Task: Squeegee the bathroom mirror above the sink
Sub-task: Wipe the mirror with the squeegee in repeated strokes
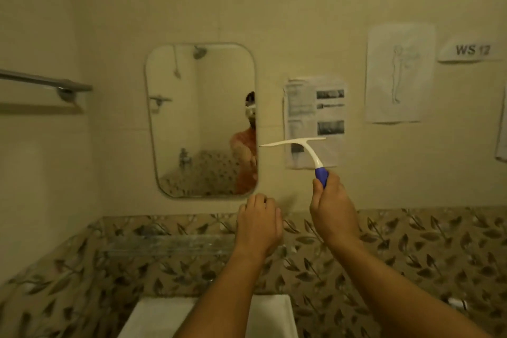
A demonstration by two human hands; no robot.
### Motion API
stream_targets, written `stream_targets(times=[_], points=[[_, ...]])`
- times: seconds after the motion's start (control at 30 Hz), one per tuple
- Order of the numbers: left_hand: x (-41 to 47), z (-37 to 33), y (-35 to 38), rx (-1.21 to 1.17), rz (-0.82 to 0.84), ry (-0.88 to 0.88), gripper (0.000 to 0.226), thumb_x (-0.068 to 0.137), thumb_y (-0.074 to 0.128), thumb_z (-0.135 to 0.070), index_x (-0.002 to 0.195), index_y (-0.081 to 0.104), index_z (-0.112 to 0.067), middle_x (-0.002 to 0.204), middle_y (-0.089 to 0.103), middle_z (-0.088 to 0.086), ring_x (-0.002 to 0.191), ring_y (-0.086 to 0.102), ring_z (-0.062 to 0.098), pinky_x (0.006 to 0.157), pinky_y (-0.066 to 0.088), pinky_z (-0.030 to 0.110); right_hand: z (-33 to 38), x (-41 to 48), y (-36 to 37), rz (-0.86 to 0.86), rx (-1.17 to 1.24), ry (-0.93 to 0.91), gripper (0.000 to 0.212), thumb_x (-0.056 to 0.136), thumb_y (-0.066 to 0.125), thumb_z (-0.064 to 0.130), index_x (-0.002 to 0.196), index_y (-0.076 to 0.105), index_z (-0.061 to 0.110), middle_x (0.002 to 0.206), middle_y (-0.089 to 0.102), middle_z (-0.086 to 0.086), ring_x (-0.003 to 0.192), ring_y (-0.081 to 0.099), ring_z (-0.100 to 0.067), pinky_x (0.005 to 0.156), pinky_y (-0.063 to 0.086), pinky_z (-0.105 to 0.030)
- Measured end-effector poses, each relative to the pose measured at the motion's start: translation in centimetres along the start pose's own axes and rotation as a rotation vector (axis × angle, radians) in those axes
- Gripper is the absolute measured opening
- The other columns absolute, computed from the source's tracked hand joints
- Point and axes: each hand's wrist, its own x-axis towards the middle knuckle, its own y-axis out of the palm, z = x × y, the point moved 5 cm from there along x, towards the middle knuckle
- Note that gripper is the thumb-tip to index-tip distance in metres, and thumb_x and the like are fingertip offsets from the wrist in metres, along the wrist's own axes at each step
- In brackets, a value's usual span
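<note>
Sink (153, 315), white and square-edged, lies nearest, below a band of leaf-patterned tiles (411, 255). Left hand (258, 225) hovers under the lower right corner of the mirror (192, 118), fingers loosely curled, holding nothing. Right hand (332, 208) grips the blue handle of a white T-shaped squeegee (301, 144), whose level blade ends at the glossy, round-cornered mirror's right edge.

Towel bar (46, 81) on L wall, printed sheets (312, 118) & WS 12 label (472, 50) at R.

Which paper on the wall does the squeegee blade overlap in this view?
The printed sheet with photos, just right of the mirror. The squeegee crosses its lower part; the line-drawing sheet and WS 12 label sit farther right, clear of it.
</note>
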Motion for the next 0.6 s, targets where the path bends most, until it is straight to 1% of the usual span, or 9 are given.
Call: stream_targets(times=[0.1, 0.2, 0.37, 0.47, 0.5, 0.6], points=[[2.0, 3.7, -3.8, 0.059, -0.043, -0.014, 0.037, 0.100, 0.032, -0.039, 0.117, 0.059, -0.020, 0.119, 0.056, 0.003, 0.104, 0.050, 0.023, 0.083, 0.044, 0.039, 5.0, 1.8, 0.1, -0.027, 0.041, -0.049, 0.033, 0.105, 0.034, 0.046, 0.126, 0.044, 0.023, 0.088, 0.054, 0.004, 0.065, 0.055, -0.013, 0.053, 0.047, -0.035], [3.7, 7.0, -6.8, 0.096, -0.073, -0.001, 0.037, 0.099, 0.035, -0.038, 0.121, 0.057, -0.018, 0.124, 0.056, 0.005, 0.107, 0.052, 0.024, 0.085, 0.046, 0.040, 9.5, 3.5, 0.5, -0.056, 0.068, -0.078, 0.034, 0.106, 0.035, 0.047, 0.127, 0.044, 0.023, 0.093, 0.057, 0.001, 0.069, 0.056, -0.014, 0.056, 0.050, -0.036], [7.1, 11.8, -10.7, 0.102, -0.126, 0.018, 0.043, 0.094, 0.041, -0.035, 0.130, 0.054, -0.015, 0.131, 0.055, 0.007, 0.115, 0.051, 0.024, 0.093, 0.048, 0.041, 16.6, 5.9, 1.6, -0.109, 0.084, -0.137, 0.041, 0.107, 0.035, 0.046, 0.136, 0.044, 0.018, 0.099, 0.058, -0.002, 0.074, 0.058, -0.017, 0.058, 0.047, -0.034], [8.9, 14.0, -12.3, 0.092, -0.168, 0.026, 0.044, 0.093, 0.045, -0.032, 0.132, 0.054, -0.015, 0.134, 0.054, 0.008, 0.120, 0.051, 0.025, 0.095, 0.048, 0.041, 19.8, 7.2, 2.3, -0.135, 0.073, -0.152, 0.037, 0.107, 0.036, 0.044, 0.134, 0.043, 0.019, 0.095, 0.056, -0.002, 0.067, 0.052, -0.011, 0.051, 0.041, -0.032], [9.5, 14.8, -12.7, 0.091, -0.181, 0.027, 0.044, 0.093, 0.045, -0.031, 0.133, 0.053, -0.014, 0.134, 0.055, 0.009, 0.121, 0.050, 0.025, 0.096, 0.047, 0.041, 20.8, 7.6, 2.6, -0.140, 0.071, -0.155, 0.037, 0.107, 0.036, 0.044, 0.134, 0.042, 0.019, 0.095, 0.055, -0.002, 0.068, 0.052, -0.012, 0.052, 0.042, -0.032], [11.1, 16.7, -13.3, 0.096, -0.188, 0.044, 0.046, 0.094, 0.046, -0.030, 0.137, 0.051, -0.015, 0.138, 0.053, 0.008, 0.125, 0.049, 0.025, 0.102, 0.045, 0.043, 23.2, 8.6, 3.6, -0.155, 0.062, -0.153, 0.043, 0.107, 0.034, 0.043, 0.142, 0.037, 0.017, 0.101, 0.055, -0.005, 0.074, 0.057, -0.018, 0.061, 0.052, -0.040]])
